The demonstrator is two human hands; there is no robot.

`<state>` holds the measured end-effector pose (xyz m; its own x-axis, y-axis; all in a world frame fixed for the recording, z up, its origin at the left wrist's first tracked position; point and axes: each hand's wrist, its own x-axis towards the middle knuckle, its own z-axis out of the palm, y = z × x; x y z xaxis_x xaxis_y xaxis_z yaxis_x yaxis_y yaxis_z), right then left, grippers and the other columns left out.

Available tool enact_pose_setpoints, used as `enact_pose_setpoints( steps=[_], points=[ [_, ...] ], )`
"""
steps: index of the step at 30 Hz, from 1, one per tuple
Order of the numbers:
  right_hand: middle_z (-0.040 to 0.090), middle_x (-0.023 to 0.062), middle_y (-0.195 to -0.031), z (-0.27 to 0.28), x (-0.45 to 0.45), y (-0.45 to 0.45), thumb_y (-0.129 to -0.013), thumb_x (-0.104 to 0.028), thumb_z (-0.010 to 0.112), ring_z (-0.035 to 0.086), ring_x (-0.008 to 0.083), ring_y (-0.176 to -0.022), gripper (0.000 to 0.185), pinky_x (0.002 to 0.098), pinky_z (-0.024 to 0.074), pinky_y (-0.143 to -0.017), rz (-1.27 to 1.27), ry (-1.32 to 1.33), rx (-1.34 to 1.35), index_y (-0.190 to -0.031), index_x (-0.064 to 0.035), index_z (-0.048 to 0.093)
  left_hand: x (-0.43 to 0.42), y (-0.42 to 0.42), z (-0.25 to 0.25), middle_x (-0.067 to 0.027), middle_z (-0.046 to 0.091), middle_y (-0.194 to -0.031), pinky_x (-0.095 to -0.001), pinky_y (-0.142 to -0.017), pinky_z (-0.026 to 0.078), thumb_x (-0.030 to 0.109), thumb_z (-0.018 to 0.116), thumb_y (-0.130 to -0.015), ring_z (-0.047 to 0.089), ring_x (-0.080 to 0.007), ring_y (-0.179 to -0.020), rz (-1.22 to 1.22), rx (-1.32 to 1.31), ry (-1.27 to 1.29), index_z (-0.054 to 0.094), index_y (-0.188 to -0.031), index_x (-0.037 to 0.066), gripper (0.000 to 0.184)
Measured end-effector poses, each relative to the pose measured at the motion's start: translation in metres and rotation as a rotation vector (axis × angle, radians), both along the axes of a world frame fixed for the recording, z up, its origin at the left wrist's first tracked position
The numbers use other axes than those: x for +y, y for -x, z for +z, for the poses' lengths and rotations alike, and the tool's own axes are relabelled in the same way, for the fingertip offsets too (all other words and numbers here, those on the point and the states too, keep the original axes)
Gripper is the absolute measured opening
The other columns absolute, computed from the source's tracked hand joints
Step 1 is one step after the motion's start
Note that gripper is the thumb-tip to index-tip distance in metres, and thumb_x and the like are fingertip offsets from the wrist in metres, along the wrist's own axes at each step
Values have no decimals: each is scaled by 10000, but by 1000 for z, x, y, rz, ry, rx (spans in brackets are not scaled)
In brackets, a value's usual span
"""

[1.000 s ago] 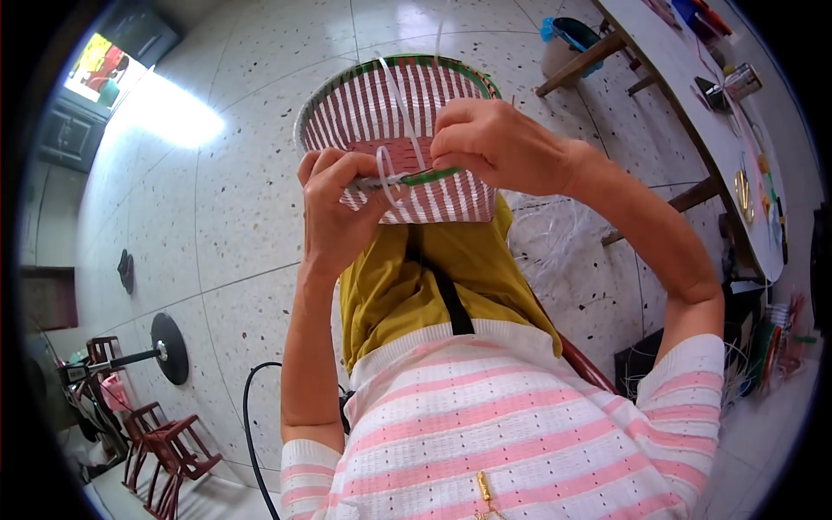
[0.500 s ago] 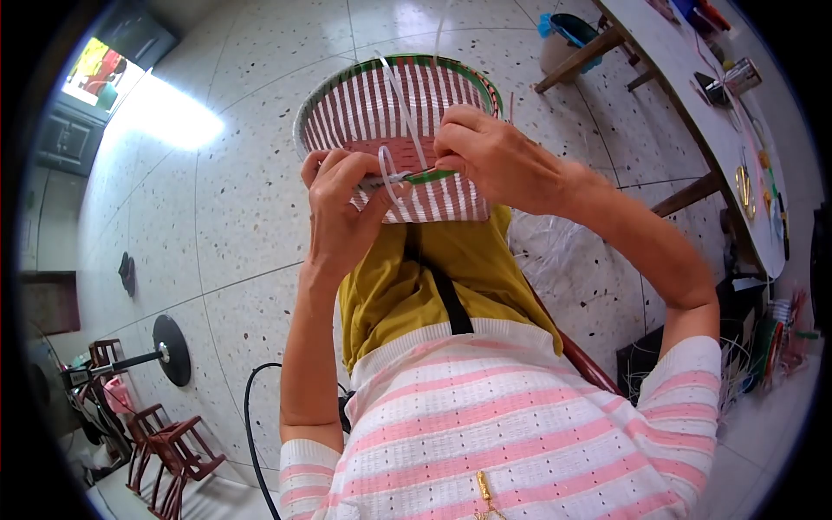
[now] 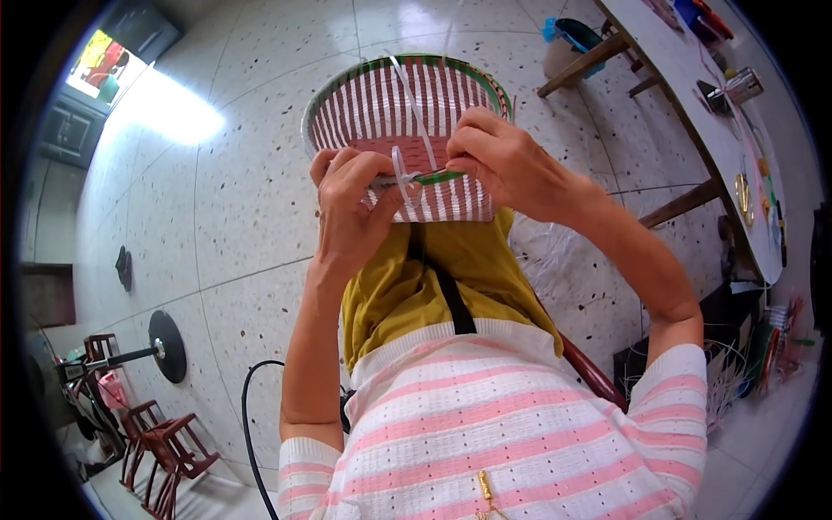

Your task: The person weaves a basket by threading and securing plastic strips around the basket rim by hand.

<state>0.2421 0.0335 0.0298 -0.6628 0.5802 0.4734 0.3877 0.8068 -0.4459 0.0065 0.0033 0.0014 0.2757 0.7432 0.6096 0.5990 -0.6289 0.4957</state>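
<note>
A woven basket (image 3: 451,206) in pink-brown and white strips rests at my lap, its mouth facing up and away from me. My left hand (image 3: 351,195) is closed on the basket's near rim, thumb outside and fingers over the edge. A thin white plastic strip (image 3: 411,104) crosses the opening and loops at the rim beside my left thumb. My right hand (image 3: 498,160) pinches at the near rim, right of the loop, by a green band (image 3: 442,178). Its fingertips hide exactly what they grip.
To the right stands a long table (image 3: 706,130) with gold-handled scissors (image 3: 743,195) and a metal can (image 3: 744,85). A bucket (image 3: 572,43) is behind its leg. Small wooden chairs (image 3: 178,446) and a round black base (image 3: 167,347) stand at the lower left.
The basket and both hands have shifted slightly right in view. My right forearm has dropped a little closer to my body. Both hands keep their grip at the near rim.
</note>
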Motion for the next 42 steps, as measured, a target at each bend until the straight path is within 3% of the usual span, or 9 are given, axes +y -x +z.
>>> enact_pose_setpoints(
  steps=[2,9,15,17,20,25,29,35,42],
  points=[
    [565,135,-932,-3,-7,2,-860,30,671,579,276,-845,105,345,499,-740,-43,-214,100,-946,28,611,0,0,1,-28,642,-766,-370,-896,339,162,796,-751,565,-211,-781,2,0,-10,651,-854,73,199],
    [626,133,-983,-20,-21,-12,-833,26,677,598,309,-957,143,384,492,-841,-342,-161,297,-974,24,656,-1,-2,4,-32,641,-768,-378,-910,340,180,803,-759,569,-214,-791,-2,6,-4,647,-863,62,222],
    [651,128,-1024,0,-1,-31,-894,-13,614,601,292,-1003,163,380,495,-840,-185,-318,-20,-1040,25,677,-4,0,10,-34,653,-803,-390,-928,351,134,803,-739,589,-216,-832,-8,17,27,649,-899,60,234],
    [659,111,-1045,3,6,-36,-926,-65,618,621,255,-980,159,389,455,-919,-63,-129,-117,-1057,-15,693,-7,-1,17,-41,661,-835,-388,-935,353,110,795,-737,595,-217,-849,-19,15,58,649,-914,60,235],
    [662,110,-990,19,17,-39,-918,-71,629,613,259,-943,126,385,460,-896,49,163,-175,-1010,-18,698,-10,-3,27,-58,670,-920,-378,-951,350,86,753,-763,600,-227,-886,-27,-23,114,652,-948,61,212],
    [647,117,-942,18,25,-34,-903,-57,646,607,270,-890,93,376,487,-823,114,60,-149,-967,0,684,-9,-25,44,-44,675,-966,-380,-977,368,163,732,-848,588,-211,-953,-9,18,-51,676,-994,69,183],
    [625,126,-932,12,16,-29,-896,-34,643,601,274,-884,83,376,490,-812,113,72,-21,-956,16,671,-4,-39,44,-60,680,-958,-385,-934,375,284,782,-821,586,-233,-933,-28,183,68,702,-973,67,276],
    [580,130,-909,7,14,-24,-880,3,629,558,293,-887,63,383,466,-803,114,57,0,-939,14,611,1,-46,45,-56,610,-904,-395,-900,377,123,715,-838,581,-249,-920,-122,182,136,659,-960,70,144],
    [545,134,-915,2,13,-23,-864,30,615,535,306,-893,98,392,445,-816,145,96,9,-940,-1,563,5,-42,45,-66,590,-917,-391,-868,380,105,710,-837,586,-259,-900,-220,72,412,629,-970,63,161]
  ],
)
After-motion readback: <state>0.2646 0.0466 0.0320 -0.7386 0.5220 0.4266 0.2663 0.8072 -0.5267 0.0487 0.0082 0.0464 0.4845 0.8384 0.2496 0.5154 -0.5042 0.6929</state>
